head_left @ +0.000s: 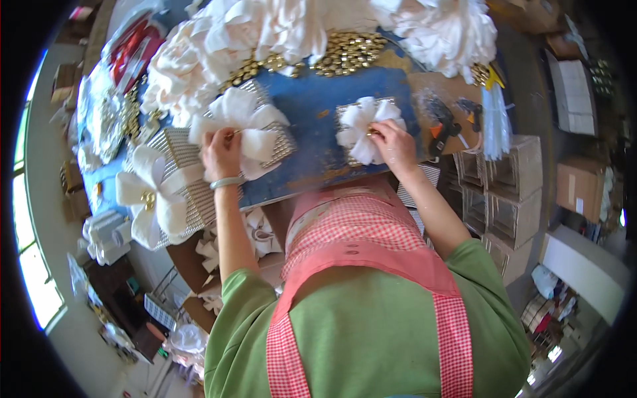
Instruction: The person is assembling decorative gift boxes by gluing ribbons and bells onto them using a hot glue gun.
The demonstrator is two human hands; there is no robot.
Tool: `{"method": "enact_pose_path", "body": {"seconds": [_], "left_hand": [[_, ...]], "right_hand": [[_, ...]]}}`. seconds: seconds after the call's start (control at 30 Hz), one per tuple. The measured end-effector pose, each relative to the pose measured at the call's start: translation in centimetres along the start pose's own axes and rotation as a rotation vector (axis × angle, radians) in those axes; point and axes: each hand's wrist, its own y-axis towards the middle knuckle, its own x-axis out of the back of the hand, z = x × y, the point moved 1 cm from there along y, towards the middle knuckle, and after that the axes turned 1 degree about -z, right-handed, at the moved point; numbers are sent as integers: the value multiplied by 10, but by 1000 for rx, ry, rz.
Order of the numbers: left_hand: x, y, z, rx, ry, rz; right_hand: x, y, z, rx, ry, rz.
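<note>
My left hand (222, 156) is closed in a pinch over the middle of a large white fabric flower (262, 142). A gold glint shows at its fingertips, too small to make out. The flower lies on a silver-studded mesh piece (282, 142). My right hand (394, 143) pinches a small shiny gold piece (371, 131) at the centre of a smaller white fabric flower (358, 121), also on studded mesh (387, 105). Left of my left hand, another white flower (142, 176) with a gold centre (148, 199) rests against a studded mesh box (182, 149).
White fabric flowers (292, 26) and shiny gold pieces (345, 54) are heaped along the far side of the blue table (315, 123). Hot glue guns (438, 119) lie on cardboard at the right, near clear sticks (495, 123). Wooden crates (511, 166) stand below right, an open cardboard box (189, 259) below left.
</note>
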Motion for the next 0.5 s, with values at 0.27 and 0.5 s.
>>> {"method": "enact_pose_path", "body": {"seconds": [0.27,0.5], "left_hand": [[-4,-22,-141,-391,-254,41],[-114,-54,-188,-558,-259,386]], "right_hand": [[13,-2,-5,-45,118,-47],[16,-9,-16,-20,-56,-118]]}}
